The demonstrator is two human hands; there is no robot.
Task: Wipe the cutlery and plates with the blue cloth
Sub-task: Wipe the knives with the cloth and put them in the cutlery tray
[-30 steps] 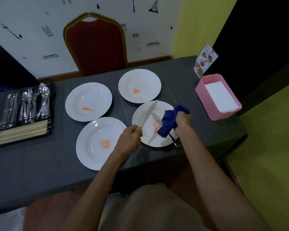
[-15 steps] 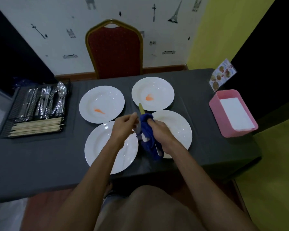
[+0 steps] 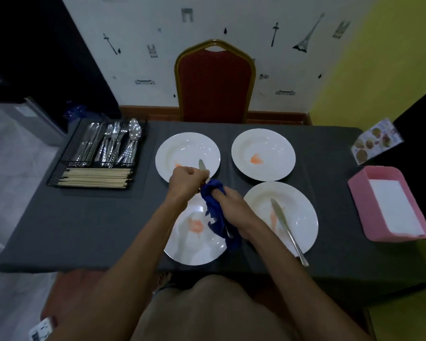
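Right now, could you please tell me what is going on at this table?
A person is wiping a knife: the left hand grips it while the right hand holds the cloth around it. A second knife lies on the near right plate. That plate and the other three show orange smears, so none looks wiped yet.
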